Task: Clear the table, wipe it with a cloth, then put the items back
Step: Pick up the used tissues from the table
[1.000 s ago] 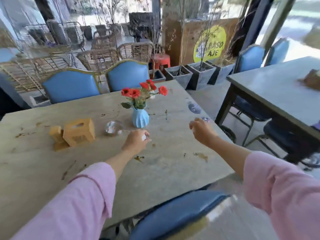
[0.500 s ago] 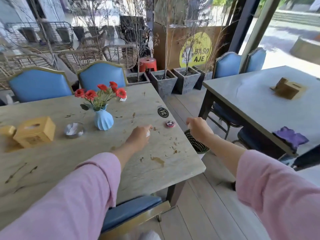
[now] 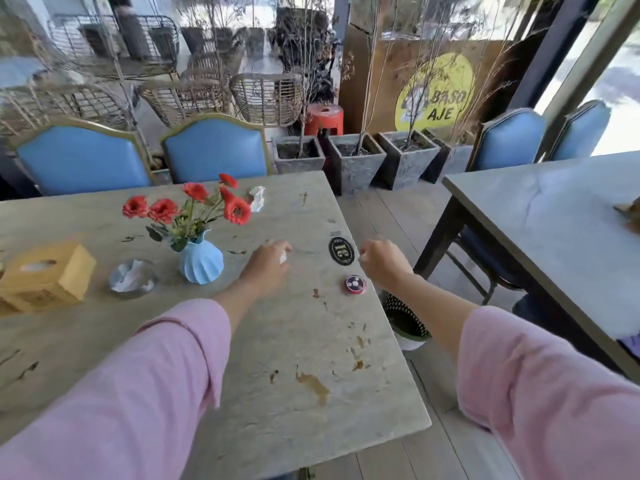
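The stained stone table (image 3: 298,341) carries a blue vase of red flowers (image 3: 201,263), a yellow tissue box (image 3: 46,273), a glass ashtray with crumpled paper (image 3: 132,278), a black number badge (image 3: 341,250), a red call button (image 3: 355,284) and a crumpled tissue (image 3: 257,198) at the far edge. My left hand (image 3: 266,266) hovers right of the vase, closed on a small white scrap of tissue. My right hand (image 3: 382,263) is curled over the table's right edge, beside the badge; whether it holds anything is hidden.
Two blue chairs (image 3: 214,150) stand behind the table. A second table (image 3: 554,216) is to the right across an aisle. A black mesh bin (image 3: 403,318) sits on the floor under my right forearm. Stone planters (image 3: 356,162) line the back.
My view has swung right and nearer the table's right end. My left hand moved right, away from the ashtray towards the badge. The right hand stays curled by the edge.
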The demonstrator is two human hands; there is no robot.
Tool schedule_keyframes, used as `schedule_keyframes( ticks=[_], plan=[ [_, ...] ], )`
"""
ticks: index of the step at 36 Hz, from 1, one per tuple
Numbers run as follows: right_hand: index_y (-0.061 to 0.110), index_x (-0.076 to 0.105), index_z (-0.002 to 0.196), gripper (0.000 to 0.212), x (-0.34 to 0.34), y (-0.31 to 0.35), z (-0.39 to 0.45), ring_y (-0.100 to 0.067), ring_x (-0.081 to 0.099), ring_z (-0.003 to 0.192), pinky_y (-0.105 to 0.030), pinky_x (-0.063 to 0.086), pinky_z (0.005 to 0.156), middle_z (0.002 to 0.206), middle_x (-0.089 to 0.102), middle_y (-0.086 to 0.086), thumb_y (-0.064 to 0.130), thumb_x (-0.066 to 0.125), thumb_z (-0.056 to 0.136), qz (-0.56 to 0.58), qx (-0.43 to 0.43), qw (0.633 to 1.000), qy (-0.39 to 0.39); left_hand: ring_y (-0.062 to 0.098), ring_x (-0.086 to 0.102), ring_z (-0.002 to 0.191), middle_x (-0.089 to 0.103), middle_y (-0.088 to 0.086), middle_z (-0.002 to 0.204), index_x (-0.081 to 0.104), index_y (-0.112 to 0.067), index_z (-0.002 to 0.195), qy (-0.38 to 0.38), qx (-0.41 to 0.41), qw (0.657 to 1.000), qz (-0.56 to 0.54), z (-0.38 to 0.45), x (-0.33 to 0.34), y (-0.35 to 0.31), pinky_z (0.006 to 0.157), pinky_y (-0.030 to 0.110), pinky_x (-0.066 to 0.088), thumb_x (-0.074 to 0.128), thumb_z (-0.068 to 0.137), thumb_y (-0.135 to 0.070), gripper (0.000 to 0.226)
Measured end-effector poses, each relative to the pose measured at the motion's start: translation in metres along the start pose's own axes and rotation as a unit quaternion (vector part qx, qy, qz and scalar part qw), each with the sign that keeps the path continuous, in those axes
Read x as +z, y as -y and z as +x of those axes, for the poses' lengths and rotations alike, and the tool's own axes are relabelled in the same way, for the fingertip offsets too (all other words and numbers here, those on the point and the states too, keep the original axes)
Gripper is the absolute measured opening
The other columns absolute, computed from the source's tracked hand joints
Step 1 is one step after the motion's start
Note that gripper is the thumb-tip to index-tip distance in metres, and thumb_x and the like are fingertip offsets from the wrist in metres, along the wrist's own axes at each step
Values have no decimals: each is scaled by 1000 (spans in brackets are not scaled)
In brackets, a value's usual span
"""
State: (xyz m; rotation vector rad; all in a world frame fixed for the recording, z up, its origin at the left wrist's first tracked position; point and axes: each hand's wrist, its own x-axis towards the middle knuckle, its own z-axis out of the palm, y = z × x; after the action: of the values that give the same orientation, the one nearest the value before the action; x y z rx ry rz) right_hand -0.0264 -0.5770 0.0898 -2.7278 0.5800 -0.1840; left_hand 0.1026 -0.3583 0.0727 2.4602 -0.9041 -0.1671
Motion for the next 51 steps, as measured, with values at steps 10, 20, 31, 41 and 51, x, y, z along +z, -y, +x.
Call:
schedule_keyframes(
  ticks=[10,20,31,41,51],
  plan=[
    [9,63,110,22,44,-30,114,-33,56,98,-45,53,78,108,56,-12,16,52,91,9,-47,998,28,35,57,102,55,13,113,62,-10,115,2,-81,997,10,95,33,27,86,33,42,64,82,-8,32],
    [13,56,124,30,103,-87,251,-25,43,119,-38,49,88,122,50,-7,14,51,95,46,-71,995,48,32,54,108,52,14,118,64,-14,114,-111,-268,956,-37,223,86,67,94,33,41,56,84,-5,32],
    [11,62,112,26,156,-156,363,-27,46,111,-42,52,76,109,53,-9,7,53,88,86,-79,993,34,35,44,111,45,17,118,50,-29,134,-227,-386,892,68,344,114,125,93,43,40,63,85,-32,50],
    [8,63,112,23,164,-202,358,-28,50,111,-40,53,78,108,55,-9,4,58,90,103,-97,989,48,35,47,106,59,18,98,70,-12,73,-264,-413,870,43,340,150,132,94,43,30,63,79,-51,40],
    [8,59,119,29,128,-220,292,-27,45,115,-38,49,83,115,53,-11,8,54,91,109,-36,991,64,27,48,78,56,20,93,61,-5,79,-263,-320,901,-127,313,169,27,67,26,31,59,74,8,14]
  ],
)
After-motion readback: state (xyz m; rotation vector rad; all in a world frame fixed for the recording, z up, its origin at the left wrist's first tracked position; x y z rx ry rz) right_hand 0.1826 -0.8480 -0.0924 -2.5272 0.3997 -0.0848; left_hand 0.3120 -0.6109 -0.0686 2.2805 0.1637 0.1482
